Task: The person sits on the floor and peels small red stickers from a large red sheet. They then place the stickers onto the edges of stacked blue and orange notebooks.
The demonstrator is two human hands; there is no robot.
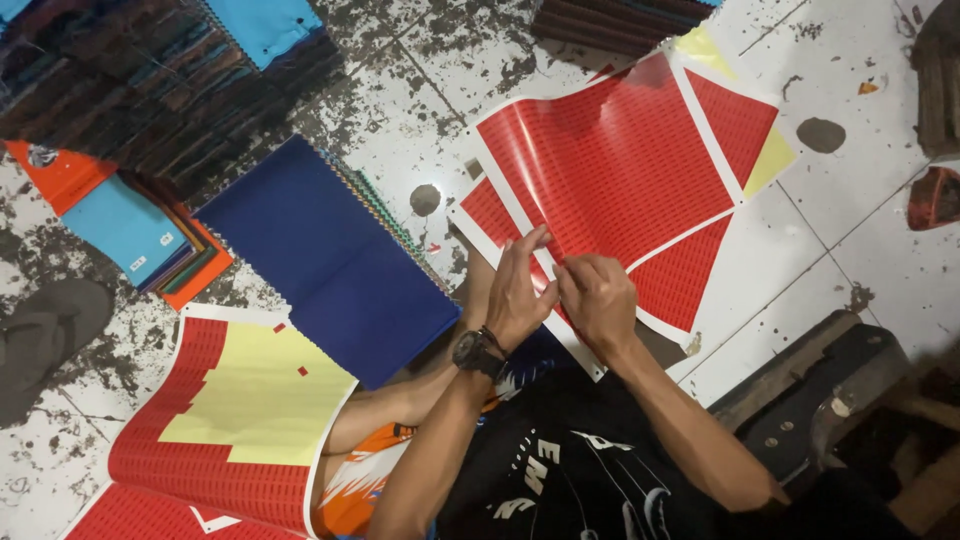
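1. We see both hands meeting over the near edge of the top red sticker sheet (610, 165), which lies on the tiled floor (850, 230) in front of the person.
2. Left hand (518, 290): fingers curled, tips pinched at the sheet's white lower edge; a dark wristwatch (476, 352) sits on the wrist. The grip looks closed on something small at the edge, but we cannot tell what exactly, too small.
3. Right hand (598, 300): fingers bent in, knuckles up, tips touching the left hand's fingertips at the same spot. The grip is pinched shut on the sheet's edge or a sticker; we cannot tell which.
4. The top red sheet overlaps more red sheets (735, 120) under it, with yellow backing showing at the far corner.
5. Left of the hands, a blue fabric swatch book (325, 255) lies flat on the floor, just beside the person's left forearm.
6. Near left: a partly peeled sheet (250, 395), yellow backing bare in the middle, red stickers around the rim, one stray red sticker on the yellow.
7. Far left: a stack of swatch books (130, 230) with light blue on top, orange under.
8. Top left: a dark pile of fabric samples (150, 90).
9. Lower right: a dark wooden block (820, 390).
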